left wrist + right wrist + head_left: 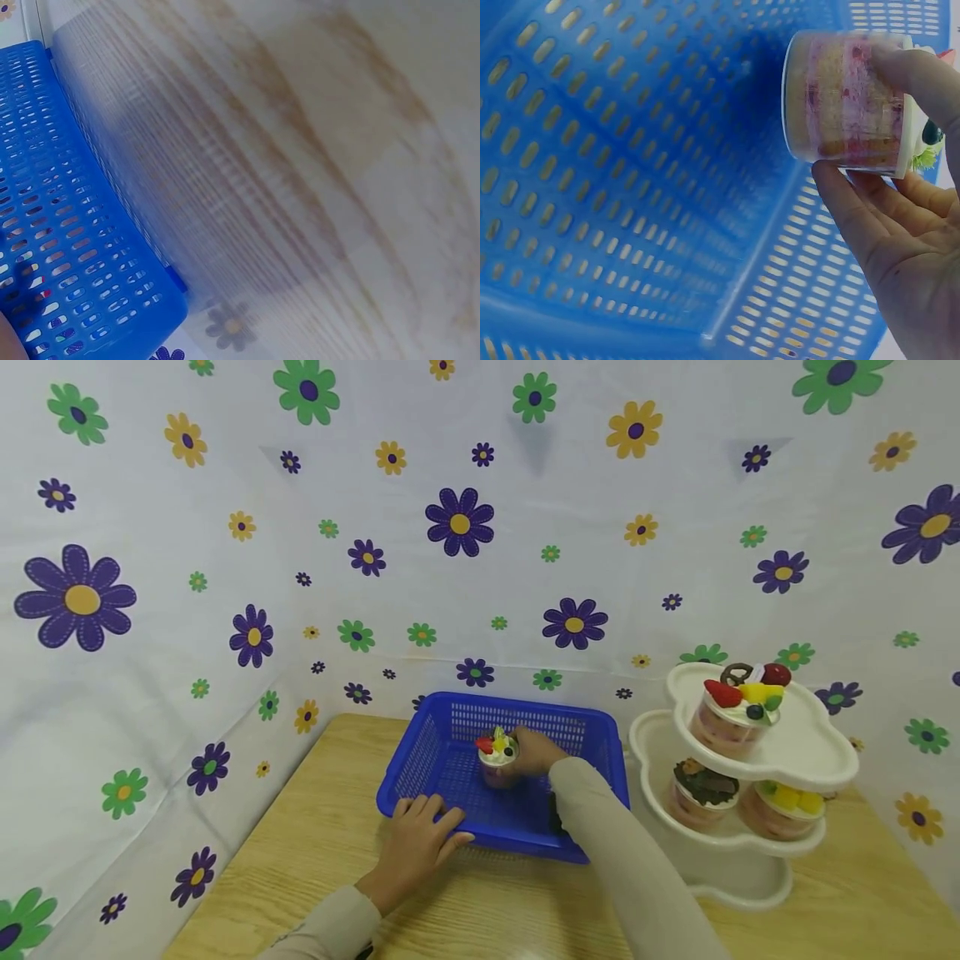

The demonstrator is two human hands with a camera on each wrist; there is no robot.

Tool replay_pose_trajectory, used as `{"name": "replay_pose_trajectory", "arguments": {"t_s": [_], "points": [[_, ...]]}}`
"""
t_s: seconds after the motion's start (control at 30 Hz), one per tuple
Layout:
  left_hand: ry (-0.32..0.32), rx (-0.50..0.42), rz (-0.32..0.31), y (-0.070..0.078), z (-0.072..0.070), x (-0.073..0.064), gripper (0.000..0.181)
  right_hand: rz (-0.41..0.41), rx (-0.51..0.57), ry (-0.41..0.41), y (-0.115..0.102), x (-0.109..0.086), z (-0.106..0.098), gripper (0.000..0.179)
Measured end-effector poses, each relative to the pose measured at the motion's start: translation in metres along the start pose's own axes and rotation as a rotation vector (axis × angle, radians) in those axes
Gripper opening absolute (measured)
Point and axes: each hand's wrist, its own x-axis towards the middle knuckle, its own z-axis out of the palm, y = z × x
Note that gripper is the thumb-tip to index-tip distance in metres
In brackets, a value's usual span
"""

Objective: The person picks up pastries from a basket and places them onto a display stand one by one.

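A clear dessert cup point(498, 768) with layered pink-and-beige filling, cream and fruit on top is inside the blue plastic basket point(517, 842). My right hand point(534, 752) grips this cup, thumb on one side and fingers on the other; the right wrist view shows the cup point(847, 101) sideways, with the hand point(915, 247) around its cream end. At the basket's front left, my left hand point(416, 839) holds the rim, fingers over it and thumb along the outside. In the left wrist view, the basket's slotted wall point(67, 217) appears beside a sliver of skin.
A white tiered stand point(813, 735) stands on the wooden table point(300, 852) at the right. Its top tier bears a fruit-topped dessert cup point(731, 727); below are a dark-topped cup point(701, 797) and a yellow-fruit cup point(783, 810). Flower-patterned cloth point(510, 585) hangs behind.
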Motion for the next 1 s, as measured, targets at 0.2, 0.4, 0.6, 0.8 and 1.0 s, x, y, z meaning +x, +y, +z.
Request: {"name": "replay_pose_trajectory", "arguments": {"t_s": [0.2,0.4,0.6,0.8,1.0], "points": [[-0.011,0.004,-0.013,0.0,0.001,0.0,0.049,-0.08,0.017,0.007,-0.009,-0.01,-0.018,0.062],[-0.026,0.003,-0.019,0.0,0.001,-0.001,0.049,-0.142,0.02,0.002,-0.021,-0.023,-0.032,0.066],[-0.041,0.005,-0.015,0.0,0.001,0.0,0.049,-0.205,0.012,-0.006,-0.035,-0.043,-0.048,0.072],[-0.023,0.003,-0.015,0.0,0.002,-0.001,0.05,-0.287,0.01,0.005,-0.042,-0.07,-0.063,0.07],[-0.03,0.002,-0.02,0.0,0.002,-0.002,0.05,-0.33,0.02,0.042,-0.037,-0.102,-0.073,0.071]]}}
